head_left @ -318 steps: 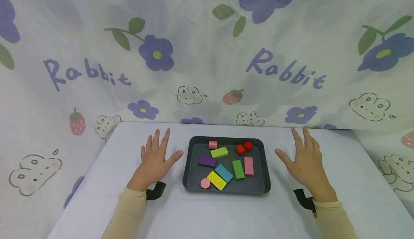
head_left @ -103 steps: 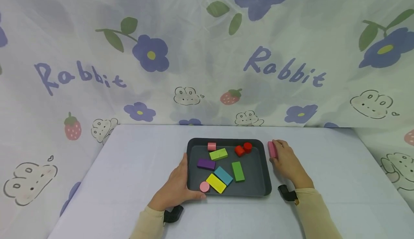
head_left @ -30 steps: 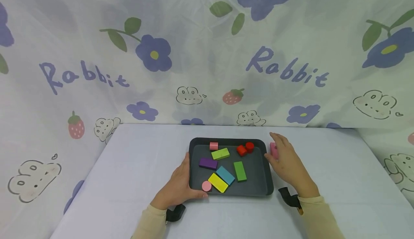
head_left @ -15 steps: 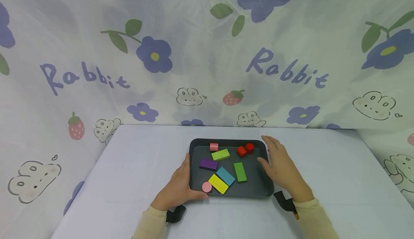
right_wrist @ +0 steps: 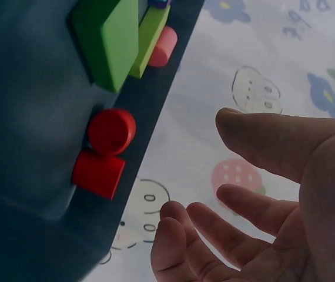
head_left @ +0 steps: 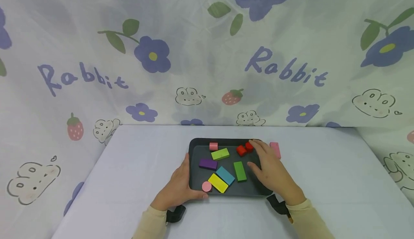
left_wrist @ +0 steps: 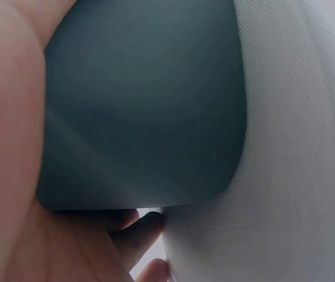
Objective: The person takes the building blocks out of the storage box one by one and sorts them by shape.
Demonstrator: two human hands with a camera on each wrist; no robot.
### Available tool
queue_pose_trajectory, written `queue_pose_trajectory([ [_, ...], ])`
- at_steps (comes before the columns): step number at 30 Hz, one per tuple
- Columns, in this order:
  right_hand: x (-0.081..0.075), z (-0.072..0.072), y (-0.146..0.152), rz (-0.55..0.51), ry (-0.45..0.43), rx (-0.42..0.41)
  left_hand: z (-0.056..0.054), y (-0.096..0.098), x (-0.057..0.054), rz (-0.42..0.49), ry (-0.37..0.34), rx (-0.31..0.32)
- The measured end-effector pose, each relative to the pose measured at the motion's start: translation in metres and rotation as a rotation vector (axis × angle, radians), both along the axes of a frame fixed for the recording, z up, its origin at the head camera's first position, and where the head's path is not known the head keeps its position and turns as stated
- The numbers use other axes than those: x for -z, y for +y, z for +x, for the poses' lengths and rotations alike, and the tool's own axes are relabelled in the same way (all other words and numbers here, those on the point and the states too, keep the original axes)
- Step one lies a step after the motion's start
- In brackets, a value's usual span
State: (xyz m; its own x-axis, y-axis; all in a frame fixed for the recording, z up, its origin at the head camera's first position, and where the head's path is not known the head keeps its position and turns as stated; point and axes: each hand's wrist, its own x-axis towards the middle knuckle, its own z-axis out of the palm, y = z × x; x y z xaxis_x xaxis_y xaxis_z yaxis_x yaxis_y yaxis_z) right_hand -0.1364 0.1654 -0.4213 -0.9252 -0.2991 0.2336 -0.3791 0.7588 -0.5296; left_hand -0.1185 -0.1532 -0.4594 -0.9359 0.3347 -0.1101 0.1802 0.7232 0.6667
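Note:
My left hand (head_left: 176, 187) holds the near-left corner of the dark grey tray (head_left: 255, 189), fingers along its left side and thumb at its front edge. In the left wrist view, fingertips show below the tray wall (left_wrist: 144, 117). Over the tray's right side, my right hand (head_left: 270, 169) is spread and holds nothing. Its fingertips are nearest a red cylinder (head_left: 248, 146), which they partly cover in the head view, and a second red piece (head_left: 241, 150) beside it. Outside the tray, a pink rectangular block (head_left: 275, 150) lies on the table to the right.
Also in the tray are green (head_left: 240, 171), lime (head_left: 220, 154), purple (head_left: 208, 164), blue (head_left: 225, 175) and yellow (head_left: 218, 183) blocks, a pink round piece (head_left: 206, 186) and a small pink cylinder (head_left: 213, 146). A patterned curtain (head_left: 200, 63) hangs behind the white table (head_left: 145, 152).
The pink block has gone from the tray to the table at right, where my right hand let go of it. That hand has moved left over the tray; my left hand came to the tray earlier.

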Motion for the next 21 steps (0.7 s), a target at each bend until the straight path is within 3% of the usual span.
queue_pose_trajectory([
  [11, 0.003, 0.005, -0.014, 0.015, -0.017, -0.036, -0.001, 0.0, 0.0, 0.01, 0.0, -0.002],
  [21, 0.009, 0.011, -0.024, 0.064, -0.098, -0.053, 0.0, 0.0, -0.002, 0.016, -0.004, -0.003],
])
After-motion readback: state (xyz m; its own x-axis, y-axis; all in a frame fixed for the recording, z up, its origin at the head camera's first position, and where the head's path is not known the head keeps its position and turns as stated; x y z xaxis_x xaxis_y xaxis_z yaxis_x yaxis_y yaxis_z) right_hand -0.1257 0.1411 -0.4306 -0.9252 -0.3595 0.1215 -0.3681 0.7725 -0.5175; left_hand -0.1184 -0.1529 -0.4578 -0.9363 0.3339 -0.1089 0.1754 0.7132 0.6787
